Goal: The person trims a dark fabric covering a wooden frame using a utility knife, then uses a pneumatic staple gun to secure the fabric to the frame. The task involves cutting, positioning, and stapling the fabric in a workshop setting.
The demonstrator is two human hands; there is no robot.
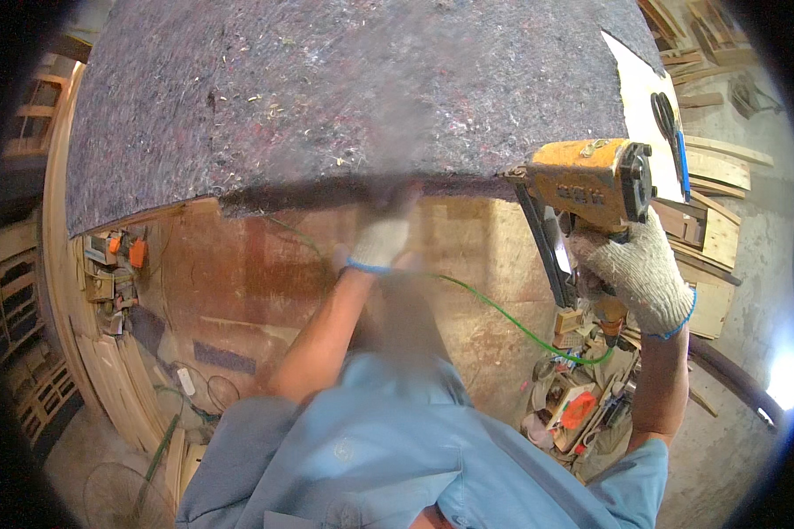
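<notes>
A thick grey felt sheet (326, 106), flecked with coloured fibres, spreads across a broad piece in front of me, its near edge hanging unevenly. My left hand (385, 233), in a white knitted glove with a blue cuff, reaches to that near edge at the middle. A smeared patch of the picture covers its fingers, so their grip is hidden. My right hand (640, 273), gloved alike, is closed round the handle of a worn orange staple gun (587, 181). The gun's nose points left, at the felt's near edge. A green air hose (512, 319) runs from its base.
Black-handled scissors (664, 119) and a blue tool (683, 167) lie by a pale strip (640, 88) at the right. Wood offcuts (715, 167) lie on the floor beyond. Odds and ends (578, 406) sit below the gun; timber boards (119, 379) line the left.
</notes>
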